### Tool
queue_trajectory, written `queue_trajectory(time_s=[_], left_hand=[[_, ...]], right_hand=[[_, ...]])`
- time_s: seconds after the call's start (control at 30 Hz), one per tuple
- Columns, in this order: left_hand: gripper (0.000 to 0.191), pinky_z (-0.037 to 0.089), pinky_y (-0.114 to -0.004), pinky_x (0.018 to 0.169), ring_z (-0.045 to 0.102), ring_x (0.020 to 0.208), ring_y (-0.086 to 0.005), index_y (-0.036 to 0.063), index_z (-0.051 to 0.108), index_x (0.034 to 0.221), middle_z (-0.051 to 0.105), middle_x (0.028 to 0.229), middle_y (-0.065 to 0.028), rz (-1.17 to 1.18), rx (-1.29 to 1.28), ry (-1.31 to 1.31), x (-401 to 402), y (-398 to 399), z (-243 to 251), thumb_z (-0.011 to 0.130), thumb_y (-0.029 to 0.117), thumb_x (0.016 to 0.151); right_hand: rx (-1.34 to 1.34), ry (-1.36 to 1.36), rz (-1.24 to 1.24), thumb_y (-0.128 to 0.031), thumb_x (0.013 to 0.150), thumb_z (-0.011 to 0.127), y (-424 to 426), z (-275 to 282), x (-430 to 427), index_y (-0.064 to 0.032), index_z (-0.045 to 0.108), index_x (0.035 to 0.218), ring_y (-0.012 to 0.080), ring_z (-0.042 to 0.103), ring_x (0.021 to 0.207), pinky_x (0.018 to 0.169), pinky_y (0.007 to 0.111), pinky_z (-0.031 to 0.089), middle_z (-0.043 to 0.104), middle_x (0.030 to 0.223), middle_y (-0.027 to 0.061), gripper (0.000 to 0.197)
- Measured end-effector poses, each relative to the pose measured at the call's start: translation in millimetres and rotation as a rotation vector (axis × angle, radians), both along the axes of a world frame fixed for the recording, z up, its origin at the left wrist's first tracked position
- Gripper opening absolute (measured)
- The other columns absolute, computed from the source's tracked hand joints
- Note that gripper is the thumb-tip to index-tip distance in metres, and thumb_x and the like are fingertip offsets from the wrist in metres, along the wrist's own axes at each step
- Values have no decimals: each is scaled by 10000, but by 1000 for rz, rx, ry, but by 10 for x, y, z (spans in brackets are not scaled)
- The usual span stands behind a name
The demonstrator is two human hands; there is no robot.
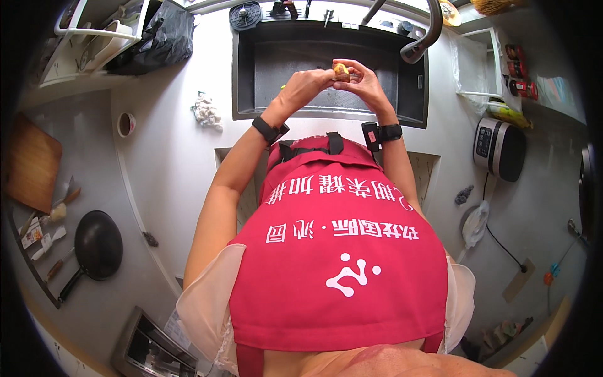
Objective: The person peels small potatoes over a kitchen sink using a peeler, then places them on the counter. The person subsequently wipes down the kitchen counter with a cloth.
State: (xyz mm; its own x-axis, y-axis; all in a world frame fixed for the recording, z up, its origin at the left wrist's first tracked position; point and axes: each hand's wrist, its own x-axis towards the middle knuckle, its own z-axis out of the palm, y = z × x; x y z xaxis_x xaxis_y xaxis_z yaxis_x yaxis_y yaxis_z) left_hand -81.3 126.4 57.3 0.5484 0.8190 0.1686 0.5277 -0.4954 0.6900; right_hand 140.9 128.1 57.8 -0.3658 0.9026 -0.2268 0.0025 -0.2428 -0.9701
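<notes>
Both hands are raised over the black sink (301, 101), close together near its middle. A small yellow and reddish-brown item (341, 73), too small to name surely, sits between them. My right hand (360, 80) grips it from the right, fingers curled around its far side and thumb beneath. The fingertips of my left hand (308, 85) meet its left side; whether they pinch something there is hidden. A bit of bright yellow-green shows just left of my left wrist, mostly covered. Each wrist wears a black strap with a small box.
The dark faucet (414, 52) arches over the sink's right side. A crumpled whitish cloth or bag (206, 112) lies on the counter left of the sink. Farther out are a black plastic bag (169, 37), a white rack (480, 89) and a silver-black appliance (500, 148).
</notes>
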Motion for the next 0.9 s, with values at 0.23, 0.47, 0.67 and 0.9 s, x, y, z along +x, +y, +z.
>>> queue_trajectory(time_s=[0.23,0.47,0.67,0.9], left_hand=[[246,524,-501,701,667,880,-424,49,570,1108,689,925,-213,-14,3,112,25,-69,-39,561,279,1022],[233,535,-500,666,668,852,-434,61,549,1069,692,911,-205,17,13,56,20,-38,-144,578,283,1006],[256,546,-484,664,686,852,-406,70,551,1066,702,912,-189,6,61,136,20,-62,-28,609,307,987],[259,552,-509,690,688,859,-420,55,537,1105,705,950,-210,11,-42,212,31,-56,-141,601,280,992]], right_hand=[[-59,142,-23,-92,744,918,-15,13,-45,-71,656,1325,102,656,931,849,245,559,663,1048,38,638],[-29,62,18,-103,741,922,-7,-51,-26,-99,666,1326,103,653,927,840,250,555,662,1036,34,639],[-12,3,-16,-128,727,936,7,0,-16,-99,684,1308,71,627,880,801,225,543,655,1011,16,633],[44,-149,76,-159,699,957,4,40,-32,-75,694,1296,34,575,824,761,202,511,684,1006,-20,658]])
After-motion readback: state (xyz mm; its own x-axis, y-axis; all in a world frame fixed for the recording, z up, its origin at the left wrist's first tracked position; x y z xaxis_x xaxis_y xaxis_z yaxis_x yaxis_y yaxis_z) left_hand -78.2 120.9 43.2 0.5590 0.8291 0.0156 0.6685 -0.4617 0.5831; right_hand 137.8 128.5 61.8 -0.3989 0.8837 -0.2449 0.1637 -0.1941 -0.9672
